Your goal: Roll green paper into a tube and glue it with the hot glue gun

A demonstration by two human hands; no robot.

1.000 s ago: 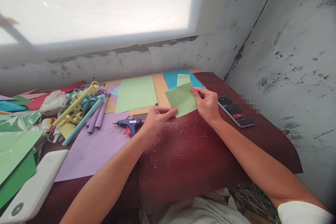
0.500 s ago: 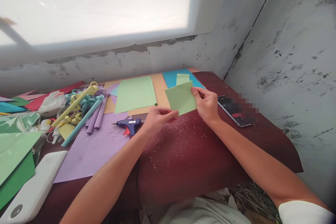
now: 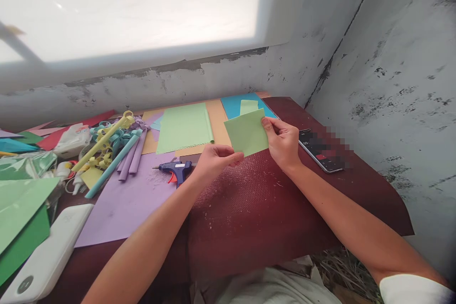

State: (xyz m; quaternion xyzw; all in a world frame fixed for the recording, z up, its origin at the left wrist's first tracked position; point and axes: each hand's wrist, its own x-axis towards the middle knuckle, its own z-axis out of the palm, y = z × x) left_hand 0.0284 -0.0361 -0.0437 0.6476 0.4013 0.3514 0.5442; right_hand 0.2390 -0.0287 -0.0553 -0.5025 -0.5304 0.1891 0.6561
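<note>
At your far left a white device (image 3: 46, 256) lies at the table's near edge, with green card (image 3: 21, 218) just beyond it; further in, rolled paper tubes (image 3: 117, 149) in yellow, teal and purple rest across a purple sheet (image 3: 124, 204); a blue glue gun (image 3: 176, 169) lies on that sheet's right edge, just beside your left wrist; behind it a large light green sheet (image 3: 183, 127) lies flat on an orange one. Your left hand (image 3: 213, 161) is closed in a pinch, thumb and fingers gripping the lower left corner of a small light green paper square (image 3: 246, 131); that square is held up off the dark red mat (image 3: 260, 209), tilted, between your two hands; your right hand (image 3: 283, 142) pinches its right edge, thumb on the front face, fingers curled behind. To the right, a phone (image 3: 320, 152) lies on the mat near the wall, just beside your right hand.
</note>
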